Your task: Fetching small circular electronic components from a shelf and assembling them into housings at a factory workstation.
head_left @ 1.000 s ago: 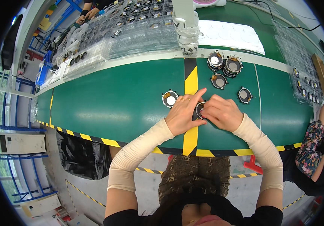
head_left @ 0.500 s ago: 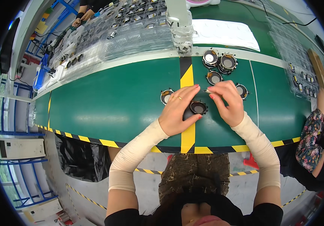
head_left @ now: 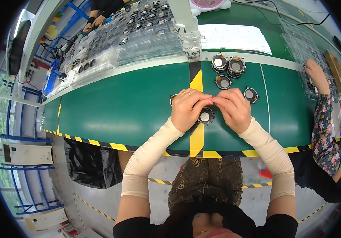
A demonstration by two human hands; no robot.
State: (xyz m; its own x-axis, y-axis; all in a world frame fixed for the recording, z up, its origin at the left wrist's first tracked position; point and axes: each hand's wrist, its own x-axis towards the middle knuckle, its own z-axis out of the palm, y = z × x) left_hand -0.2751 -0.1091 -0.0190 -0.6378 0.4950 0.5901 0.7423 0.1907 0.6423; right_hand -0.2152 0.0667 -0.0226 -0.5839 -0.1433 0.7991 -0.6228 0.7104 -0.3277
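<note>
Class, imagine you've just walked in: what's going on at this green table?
A person's left hand and right hand meet fingertip to fingertip; anything pinched between them is too small to make out. One round part lies on the table just on their near side. More round parts sit beyond, some apparently stacked.

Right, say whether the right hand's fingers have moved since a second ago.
Yes: the fingers of the right hand show farther up the picture from the bench's striped near edge.
</note>
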